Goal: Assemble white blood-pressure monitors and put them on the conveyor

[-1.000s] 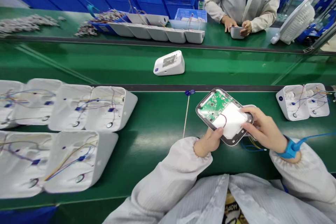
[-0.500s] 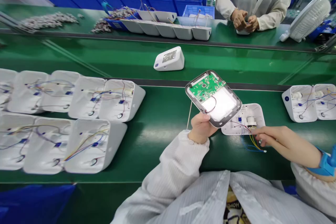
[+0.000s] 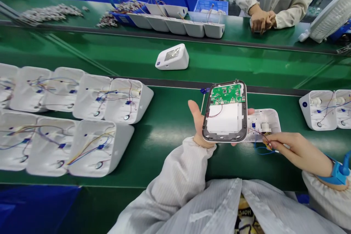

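My left hand (image 3: 199, 126) supports a grey-rimmed cover (image 3: 226, 137) from below, its thumb stretched out to the left and its other fingers mostly hidden beneath. A green circuit board (image 3: 227, 94) and a thin dark red wire show on the cover's upturned inner side. Just right of it lies an open white housing (image 3: 275, 120), partly covered by it, with a white cylindrical part inside. My right hand (image 3: 293, 146) pinches the housing's coloured wires (image 3: 267, 146) between thumb and fingers at the housing's lower right. A small white connector shows by the fingertips.
Rows of open white housings (image 3: 123, 135) with wires stand at the left, more (image 3: 319, 113) at the right. A closed white device (image 3: 172, 57) lies on the green strip ahead. Across it are grey shells (image 3: 194, 29), small parts (image 3: 52, 12), a white fan (image 3: 330, 16) and a person's hands (image 3: 261, 20).
My left hand has turned the cover more upright and flatter to view, and its thumb has come off the rim. My right hand still pinches the wires, now gathered closer to the housing.
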Demonstrator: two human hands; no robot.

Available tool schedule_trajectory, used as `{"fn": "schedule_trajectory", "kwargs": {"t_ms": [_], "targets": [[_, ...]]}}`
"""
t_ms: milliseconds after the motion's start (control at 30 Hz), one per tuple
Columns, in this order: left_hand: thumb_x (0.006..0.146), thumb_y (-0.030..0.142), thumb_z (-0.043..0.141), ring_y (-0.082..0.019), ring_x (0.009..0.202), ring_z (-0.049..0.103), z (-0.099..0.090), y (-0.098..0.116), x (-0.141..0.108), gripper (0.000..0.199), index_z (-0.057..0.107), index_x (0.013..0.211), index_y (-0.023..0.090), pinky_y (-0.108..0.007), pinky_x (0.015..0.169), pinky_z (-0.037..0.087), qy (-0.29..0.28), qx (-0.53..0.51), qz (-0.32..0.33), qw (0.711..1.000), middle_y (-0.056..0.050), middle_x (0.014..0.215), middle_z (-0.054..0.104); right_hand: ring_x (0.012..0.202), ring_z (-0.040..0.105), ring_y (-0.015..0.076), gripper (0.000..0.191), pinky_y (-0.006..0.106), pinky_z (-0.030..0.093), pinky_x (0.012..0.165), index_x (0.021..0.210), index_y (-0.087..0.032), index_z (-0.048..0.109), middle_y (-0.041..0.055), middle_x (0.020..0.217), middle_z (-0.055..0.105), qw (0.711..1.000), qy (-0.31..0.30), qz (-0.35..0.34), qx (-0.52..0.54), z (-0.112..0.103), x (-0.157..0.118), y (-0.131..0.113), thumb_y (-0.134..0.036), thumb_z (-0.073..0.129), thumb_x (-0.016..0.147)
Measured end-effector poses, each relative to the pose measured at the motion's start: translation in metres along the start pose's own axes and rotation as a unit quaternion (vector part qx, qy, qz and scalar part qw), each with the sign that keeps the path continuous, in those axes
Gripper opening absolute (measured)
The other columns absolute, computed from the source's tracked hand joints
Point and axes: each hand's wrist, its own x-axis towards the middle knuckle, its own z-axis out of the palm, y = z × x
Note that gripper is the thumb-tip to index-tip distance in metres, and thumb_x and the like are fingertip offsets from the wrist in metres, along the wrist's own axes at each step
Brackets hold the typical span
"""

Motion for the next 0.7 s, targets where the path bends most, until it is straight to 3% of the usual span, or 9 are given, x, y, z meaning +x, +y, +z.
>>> {"fn": "schedule_trajectory", "kwargs": {"t_ms": [67,200,367,500,700], "targets": [[0.052,0.105,0.023,-0.049,0.114,0.057,-0.004,-0.002,0.0,0.125,0.042,0.144,0.022,-0.058,0.078,0.054,-0.003,0.005,0.008,1.0,-0.021,0.143,0.049,0.087,0.068,0.0185,0.029,0.03,0.055,0.078,0.11,-0.024,0.068,0.0051,0.099,0.072,0.999,0.03,-0.005,-0.012,0.001,0.004,0.002,-0.037,0.045,0.099],[0.061,0.1,0.031,-0.049,0.122,0.052,-0.004,-0.006,0.004,0.109,0.047,0.138,0.024,-0.062,0.087,0.049,0.032,0.025,0.059,0.997,-0.019,0.146,0.047,0.083,0.069,0.0178,0.023,0.029,0.056,0.074,0.105,-0.026,0.071,0.0033,0.095,0.073,0.997,0.069,-0.03,-0.016,-0.001,0.01,0.003,-0.036,0.052,0.096],[0.072,0.079,0.05,-0.045,0.118,0.057,-0.001,-0.011,0.011,0.086,0.05,0.135,0.02,-0.062,0.096,0.044,0.076,0.045,0.13,0.988,-0.019,0.144,0.049,0.088,0.07,0.0191,0.024,0.031,0.057,0.078,0.104,-0.026,0.073,0.0039,0.098,0.074,0.993,0.114,-0.019,-0.006,-0.004,0.013,0.005,-0.032,0.051,0.096],[0.073,0.063,0.054,-0.042,0.115,0.06,-0.003,-0.015,0.012,0.076,0.049,0.134,0.018,-0.058,0.102,0.043,0.09,0.054,0.168,0.98,-0.018,0.136,0.057,0.087,0.07,0.0201,0.024,0.032,0.058,0.076,0.107,-0.026,0.073,0.0041,0.098,0.074,0.994,0.106,-0.014,0.002,-0.005,0.014,0.006,-0.032,0.054,0.094],[0.069,0.048,0.058,-0.042,0.107,0.064,0.001,-0.018,0.014,0.071,0.05,0.133,0.016,-0.06,0.097,0.047,0.084,0.062,0.164,0.981,-0.017,0.126,0.063,0.094,0.07,0.0207,0.031,0.035,0.058,0.087,0.118,-0.024,0.071,0.0057,0.102,0.074,0.989,0.108,-0.014,0.099,0.002,0.014,0.012,-0.032,0.05,0.096]]}}
